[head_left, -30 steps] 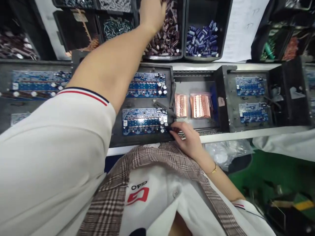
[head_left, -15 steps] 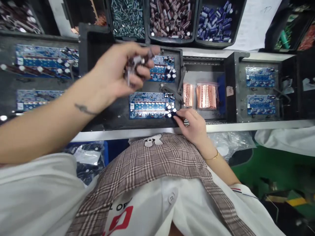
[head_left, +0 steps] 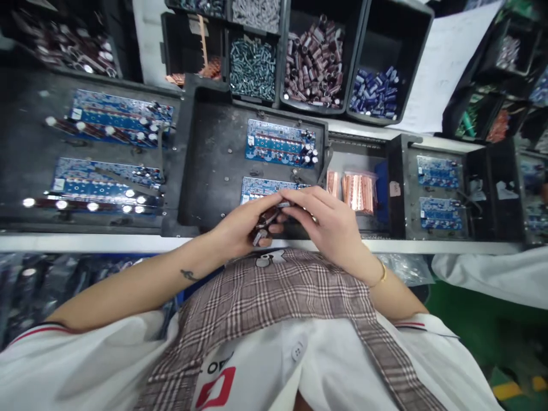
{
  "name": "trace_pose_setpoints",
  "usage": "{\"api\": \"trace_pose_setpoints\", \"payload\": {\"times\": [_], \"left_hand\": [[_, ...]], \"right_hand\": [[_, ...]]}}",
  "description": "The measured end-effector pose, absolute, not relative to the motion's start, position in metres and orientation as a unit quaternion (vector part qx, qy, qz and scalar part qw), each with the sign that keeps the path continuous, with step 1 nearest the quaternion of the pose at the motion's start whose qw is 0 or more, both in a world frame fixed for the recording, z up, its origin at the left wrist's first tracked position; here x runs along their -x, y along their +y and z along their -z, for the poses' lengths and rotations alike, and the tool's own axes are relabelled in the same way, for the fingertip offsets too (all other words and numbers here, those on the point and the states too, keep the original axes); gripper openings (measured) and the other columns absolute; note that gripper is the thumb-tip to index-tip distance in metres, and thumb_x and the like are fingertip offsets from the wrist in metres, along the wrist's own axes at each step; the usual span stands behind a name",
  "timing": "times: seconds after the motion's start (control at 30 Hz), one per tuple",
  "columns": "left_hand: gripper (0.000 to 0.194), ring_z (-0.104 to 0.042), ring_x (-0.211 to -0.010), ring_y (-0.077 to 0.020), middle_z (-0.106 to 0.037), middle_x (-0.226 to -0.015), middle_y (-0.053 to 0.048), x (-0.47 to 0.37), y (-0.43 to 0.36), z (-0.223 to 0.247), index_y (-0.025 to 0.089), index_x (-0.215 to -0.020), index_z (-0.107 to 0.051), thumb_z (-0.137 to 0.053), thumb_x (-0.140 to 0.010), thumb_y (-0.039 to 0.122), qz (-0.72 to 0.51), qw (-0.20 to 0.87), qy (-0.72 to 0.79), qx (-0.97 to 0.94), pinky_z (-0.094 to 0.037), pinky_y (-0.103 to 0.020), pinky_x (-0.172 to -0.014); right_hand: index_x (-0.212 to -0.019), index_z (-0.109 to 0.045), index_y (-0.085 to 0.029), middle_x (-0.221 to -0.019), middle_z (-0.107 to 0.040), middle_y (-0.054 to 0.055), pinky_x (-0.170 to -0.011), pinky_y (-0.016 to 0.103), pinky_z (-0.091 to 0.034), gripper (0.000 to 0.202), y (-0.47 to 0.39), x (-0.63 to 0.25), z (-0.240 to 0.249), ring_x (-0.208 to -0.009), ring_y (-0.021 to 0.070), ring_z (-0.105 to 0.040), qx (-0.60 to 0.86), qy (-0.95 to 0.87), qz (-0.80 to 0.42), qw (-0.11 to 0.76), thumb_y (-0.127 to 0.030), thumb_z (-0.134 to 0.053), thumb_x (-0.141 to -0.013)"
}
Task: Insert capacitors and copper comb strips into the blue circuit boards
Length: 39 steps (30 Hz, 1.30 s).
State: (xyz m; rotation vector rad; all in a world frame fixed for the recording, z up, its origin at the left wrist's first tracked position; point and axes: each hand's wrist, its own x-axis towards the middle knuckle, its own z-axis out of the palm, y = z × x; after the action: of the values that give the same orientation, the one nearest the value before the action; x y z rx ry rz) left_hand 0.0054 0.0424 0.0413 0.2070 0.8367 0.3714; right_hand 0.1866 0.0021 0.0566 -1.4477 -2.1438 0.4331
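My left hand [head_left: 246, 224] is closed around several brown cylindrical capacitors [head_left: 262, 231], whose ends stick out between the fingers. Against it, my right hand [head_left: 334, 225] pinches at a capacitor [head_left: 285, 205] beside the left thumb; the fingers partly hide it. Both hands are over the front edge of a black tray [head_left: 209, 160]. Just behind them lies a blue circuit board [head_left: 257, 188], mostly covered by the hands. Farther back in the tray is a second circuit board [head_left: 280, 142], with several upright capacitors at its right end.
Behind the tray stand bins of brown capacitors [head_left: 314, 63], blue capacitors [head_left: 374, 91] and small greenish parts [head_left: 252, 68]. Bagged copper-coloured strips [head_left: 358, 193] lie to the right. Another tray [head_left: 25, 142] with boards is on the left. A white metal rail [head_left: 107, 244] runs along the front.
My left hand has come down and toward me, from over the rear board to my right hand. My right hand has left the front board's capacitors and now meets the left. The view has shifted.
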Motion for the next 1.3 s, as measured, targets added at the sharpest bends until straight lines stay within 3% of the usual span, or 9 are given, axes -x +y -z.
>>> {"api": "trace_pose_setpoints", "payload": {"times": [0.17,0.3,0.47,0.6,0.8,1.03,1.17,1.3], "left_hand": [[0.022,-0.047,-0.048,-0.0060,-0.055,-0.076,-0.002,0.011,0.062,-0.042,0.014,-0.100,-0.066,-0.060,-0.081,0.024,-0.217,0.877,0.416,-0.102,-0.025,-0.013,-0.029],[0.029,-0.050,-0.051,-0.0077,-0.060,-0.080,-0.004,0.024,0.074,-0.043,0.016,-0.111,-0.065,-0.059,-0.083,0.022,-0.214,0.871,0.423,-0.131,-0.028,-0.013,-0.031],[0.020,-0.047,-0.049,-0.0062,-0.061,-0.076,-0.005,0.022,0.085,-0.045,0.012,-0.098,-0.066,-0.064,-0.086,0.028,-0.212,0.867,0.429,-0.142,-0.027,-0.012,-0.032],[0.020,-0.044,-0.046,-0.0051,-0.057,-0.069,-0.002,0.016,0.091,-0.042,0.010,-0.099,-0.067,-0.061,-0.087,0.025,-0.225,0.871,0.427,-0.096,-0.023,-0.012,-0.031],[0.016,-0.046,-0.046,-0.0051,-0.061,-0.079,-0.005,0.012,0.094,-0.037,0.010,-0.098,-0.065,-0.055,-0.088,0.019,-0.239,0.865,0.436,-0.067,-0.024,-0.013,-0.030],[0.020,-0.046,-0.047,-0.0046,-0.058,-0.076,-0.004,0.011,0.093,-0.033,0.010,-0.091,-0.064,-0.056,-0.091,0.028,-0.233,0.866,0.436,-0.079,-0.026,-0.012,-0.032],[0.018,-0.046,-0.047,-0.0042,-0.056,-0.074,-0.002,0.010,0.090,-0.034,0.012,-0.090,-0.064,-0.062,-0.088,0.030,-0.238,0.869,0.425,-0.083,-0.026,-0.011,-0.032],[0.013,-0.045,-0.045,-0.0041,-0.053,-0.069,-0.001,0.011,0.092,-0.039,0.012,-0.087,-0.064,-0.063,-0.085,0.025,-0.241,0.872,0.423,-0.048,-0.024,-0.011,-0.030]], "right_hand": [[-0.106,-0.066,-0.022,-0.101,-0.068,0.007,-0.095,0.045,-0.044,0.021,0.081,-0.192,-0.031,-0.102,0.0243,-0.058,0.558,-0.814,-0.061,0.151,-0.021,-0.049,-0.094],[-0.103,-0.065,-0.023,-0.096,-0.067,0.004,-0.105,0.049,-0.037,0.022,0.112,-0.201,-0.010,-0.098,0.0227,-0.059,0.542,-0.828,-0.074,0.118,-0.016,-0.048,-0.091],[-0.104,-0.064,-0.021,-0.094,-0.067,0.005,-0.111,0.050,-0.034,0.025,0.114,-0.204,-0.009,-0.094,0.0209,-0.061,0.529,-0.836,-0.089,0.116,-0.013,-0.044,-0.091],[-0.103,-0.064,-0.021,-0.094,-0.067,0.004,-0.113,0.051,-0.032,0.026,0.116,-0.203,-0.012,-0.093,0.0203,-0.062,0.522,-0.842,-0.079,0.108,-0.012,-0.043,-0.091],[-0.106,-0.065,-0.019,-0.094,-0.067,0.005,-0.111,0.050,-0.036,0.026,0.118,-0.202,-0.012,-0.092,0.0197,-0.063,0.511,-0.853,-0.063,0.089,-0.014,-0.043,-0.092],[-0.118,-0.062,-0.023,-0.109,-0.070,0.004,-0.119,0.054,-0.021,0.032,0.118,-0.212,-0.009,-0.105,0.0187,-0.063,0.420,-0.900,-0.061,0.099,-0.015,-0.041,-0.095],[-0.122,-0.058,-0.025,-0.114,-0.070,0.003,-0.115,0.048,-0.031,0.028,0.108,-0.197,-0.030,-0.111,0.0181,-0.062,0.451,-0.862,-0.156,0.170,-0.030,-0.051,-0.095],[-0.106,-0.064,-0.024,-0.101,-0.072,0.002,-0.114,0.047,-0.032,0.019,0.108,-0.176,-0.037,-0.099,0.0178,-0.065,0.460,-0.858,-0.164,0.159,-0.028,-0.049,-0.096]]}}
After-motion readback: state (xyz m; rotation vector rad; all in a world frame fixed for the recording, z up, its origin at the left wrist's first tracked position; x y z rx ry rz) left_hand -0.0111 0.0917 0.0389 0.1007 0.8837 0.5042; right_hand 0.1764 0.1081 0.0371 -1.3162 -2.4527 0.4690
